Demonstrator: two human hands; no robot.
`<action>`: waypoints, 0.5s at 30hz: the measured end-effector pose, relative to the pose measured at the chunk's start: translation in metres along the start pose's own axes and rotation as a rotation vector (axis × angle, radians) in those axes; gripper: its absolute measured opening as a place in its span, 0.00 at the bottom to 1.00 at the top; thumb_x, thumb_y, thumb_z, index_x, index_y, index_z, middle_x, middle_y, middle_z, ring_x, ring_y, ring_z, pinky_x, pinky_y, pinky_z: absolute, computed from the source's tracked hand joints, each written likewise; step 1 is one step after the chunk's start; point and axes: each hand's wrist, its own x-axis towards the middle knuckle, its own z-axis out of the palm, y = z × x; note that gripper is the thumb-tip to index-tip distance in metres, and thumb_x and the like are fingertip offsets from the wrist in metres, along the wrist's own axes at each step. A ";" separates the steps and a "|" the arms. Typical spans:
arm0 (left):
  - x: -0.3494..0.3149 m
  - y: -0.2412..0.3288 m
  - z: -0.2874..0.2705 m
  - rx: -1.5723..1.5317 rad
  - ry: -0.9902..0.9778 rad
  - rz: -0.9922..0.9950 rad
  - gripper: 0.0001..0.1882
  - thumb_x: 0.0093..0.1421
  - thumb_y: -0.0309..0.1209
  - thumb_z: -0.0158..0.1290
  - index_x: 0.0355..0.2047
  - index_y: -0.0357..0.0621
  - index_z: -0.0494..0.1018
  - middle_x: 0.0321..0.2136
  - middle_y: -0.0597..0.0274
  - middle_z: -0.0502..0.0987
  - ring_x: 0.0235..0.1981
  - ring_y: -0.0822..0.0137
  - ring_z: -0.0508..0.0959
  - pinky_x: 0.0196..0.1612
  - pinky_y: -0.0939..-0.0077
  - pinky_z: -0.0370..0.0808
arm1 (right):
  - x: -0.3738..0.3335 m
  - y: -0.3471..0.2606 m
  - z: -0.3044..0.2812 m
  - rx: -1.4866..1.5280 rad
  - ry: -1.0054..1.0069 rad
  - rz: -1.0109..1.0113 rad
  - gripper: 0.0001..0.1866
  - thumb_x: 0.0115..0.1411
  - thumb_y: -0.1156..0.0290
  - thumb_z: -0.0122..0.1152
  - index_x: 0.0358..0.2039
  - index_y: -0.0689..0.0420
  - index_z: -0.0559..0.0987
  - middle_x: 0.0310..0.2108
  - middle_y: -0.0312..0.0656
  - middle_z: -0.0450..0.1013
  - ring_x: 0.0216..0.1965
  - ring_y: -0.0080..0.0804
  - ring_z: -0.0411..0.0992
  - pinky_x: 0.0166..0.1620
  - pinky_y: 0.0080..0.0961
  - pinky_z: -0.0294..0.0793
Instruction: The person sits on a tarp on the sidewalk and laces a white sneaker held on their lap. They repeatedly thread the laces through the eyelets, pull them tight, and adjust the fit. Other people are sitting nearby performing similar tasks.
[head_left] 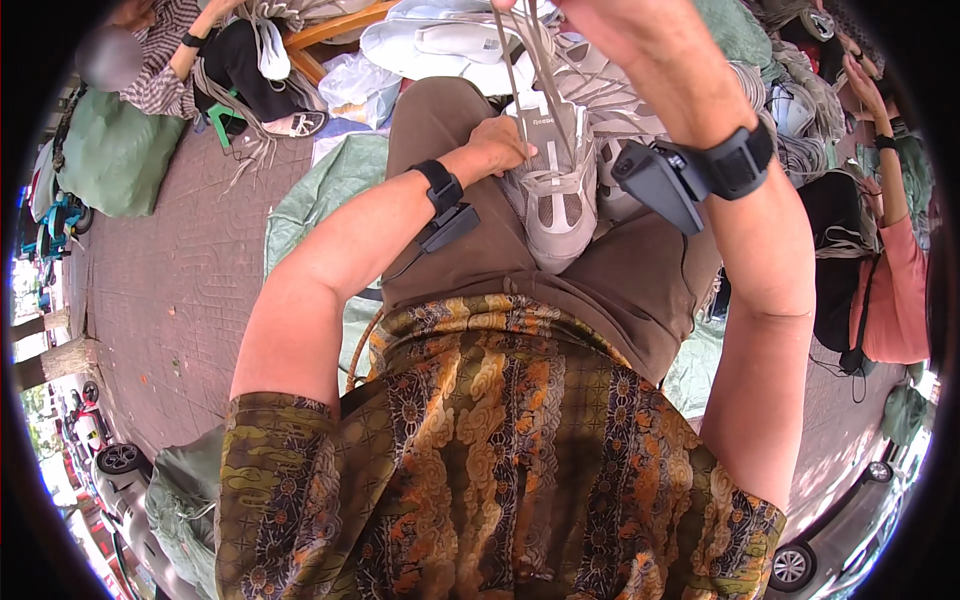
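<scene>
A grey sneaker (560,215) rests on my lap between my thighs, its toe toward me. Around the shoe's left side, near the tongue, my left hand (498,146) is closed. Two long grey-brown shoelaces (546,75) run taut upward from the eyelets. At the top edge my right hand (600,22) is raised and closed on the laces; part of it is cut off by the frame. A second sneaker (615,165) lies right of the first, partly hidden by my right wrist.
Beyond my knees are piled light sneakers (590,72), a white shoe part (455,40) and a clear plastic bag (358,92). Green sheeting (325,200) lies under me. Co-workers sit at upper left (165,60) and right (900,290). A green sack (115,155) stands at left.
</scene>
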 end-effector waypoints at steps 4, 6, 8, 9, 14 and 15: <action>-0.012 0.005 -0.004 -0.109 0.042 0.098 0.20 0.56 0.41 0.55 0.32 0.31 0.75 0.21 0.53 0.78 0.16 0.63 0.78 0.25 0.74 0.76 | -0.011 -0.019 0.020 -0.082 -0.043 -0.022 0.14 0.65 0.66 0.45 0.27 0.61 0.72 0.13 0.29 0.60 0.14 0.17 0.58 0.21 0.16 0.68; -0.003 0.000 -0.002 -0.044 0.007 0.075 0.20 0.55 0.41 0.55 0.29 0.31 0.75 0.18 0.52 0.76 0.16 0.63 0.77 0.24 0.74 0.76 | -0.015 -0.025 0.026 -0.123 -0.045 -0.020 0.14 0.65 0.66 0.45 0.27 0.61 0.73 0.13 0.29 0.60 0.14 0.17 0.59 0.21 0.16 0.67; 0.007 -0.009 0.003 -0.005 -0.003 0.081 0.20 0.55 0.42 0.55 0.25 0.31 0.75 0.15 0.52 0.75 0.16 0.63 0.77 0.23 0.73 0.76 | -0.018 -0.031 0.033 -0.032 -0.066 -0.003 0.15 0.65 0.66 0.46 0.26 0.61 0.73 0.12 0.29 0.59 0.14 0.17 0.59 0.21 0.15 0.66; 0.013 -0.013 0.007 0.002 0.004 0.106 0.21 0.55 0.42 0.55 0.23 0.31 0.74 0.14 0.52 0.74 0.15 0.63 0.77 0.23 0.73 0.75 | -0.022 -0.035 0.038 -0.035 -0.072 0.014 0.15 0.65 0.66 0.46 0.26 0.61 0.73 0.12 0.29 0.59 0.14 0.16 0.59 0.21 0.15 0.66; 0.024 -0.040 0.023 -0.099 0.059 0.223 0.22 0.53 0.41 0.56 0.24 0.28 0.74 0.16 0.51 0.75 0.15 0.62 0.77 0.19 0.72 0.75 | -0.028 -0.033 0.055 -0.102 -0.099 0.066 0.14 0.66 0.66 0.44 0.26 0.60 0.72 0.13 0.29 0.58 0.15 0.17 0.59 0.23 0.17 0.68; 0.026 -0.038 0.023 -0.134 0.068 0.265 0.22 0.53 0.41 0.56 0.25 0.27 0.74 0.17 0.50 0.75 0.15 0.62 0.77 0.19 0.72 0.75 | -0.019 -0.026 0.046 -0.090 -0.077 0.040 0.14 0.66 0.66 0.44 0.27 0.60 0.72 0.13 0.29 0.59 0.16 0.17 0.59 0.23 0.18 0.68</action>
